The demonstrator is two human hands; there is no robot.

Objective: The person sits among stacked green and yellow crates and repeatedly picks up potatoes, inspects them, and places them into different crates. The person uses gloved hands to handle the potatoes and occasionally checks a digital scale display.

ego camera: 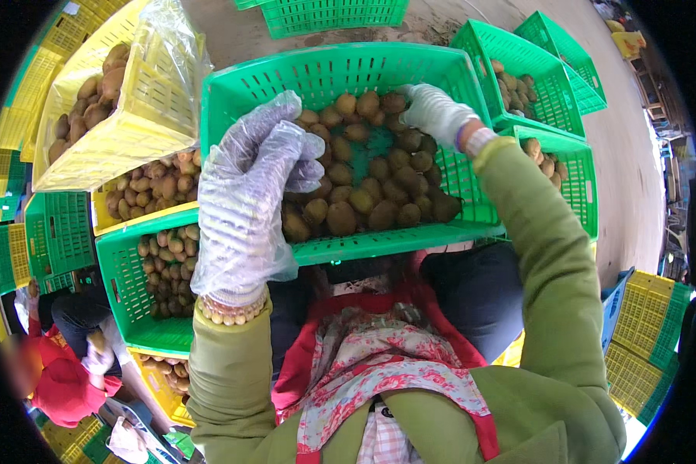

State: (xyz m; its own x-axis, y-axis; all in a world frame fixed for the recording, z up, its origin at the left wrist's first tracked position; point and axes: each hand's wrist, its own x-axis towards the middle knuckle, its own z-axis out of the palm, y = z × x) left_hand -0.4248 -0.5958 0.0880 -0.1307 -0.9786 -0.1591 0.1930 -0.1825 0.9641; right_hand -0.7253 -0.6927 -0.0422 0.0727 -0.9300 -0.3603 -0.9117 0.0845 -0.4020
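Note:
Before me a large green plastic crate [348, 252] holds a spread of brown kiwifruit [341, 218], with part of its green floor [377, 145] showing between them. My left hand [249, 191], in a striped knit glove under a clear plastic one, is raised over the crate's left side. Its fingers are curled, and whether anything lies inside them is hidden. At the far right of the crate, my right hand [438, 116] in a striped glove reaches down among the fruit. Its fingertips are against a kiwifruit [392, 103]; the grip itself is partly hidden.
A tilted yellow crate [151, 110] lined with plastic film holds kiwifruit at upper left, above a green crate [124, 290] of smaller ones. Green crates [557, 98] with fruit stand at right. A co-worker in red [72, 377] sits at lower left. Stacked crates [644, 313] stand lower right.

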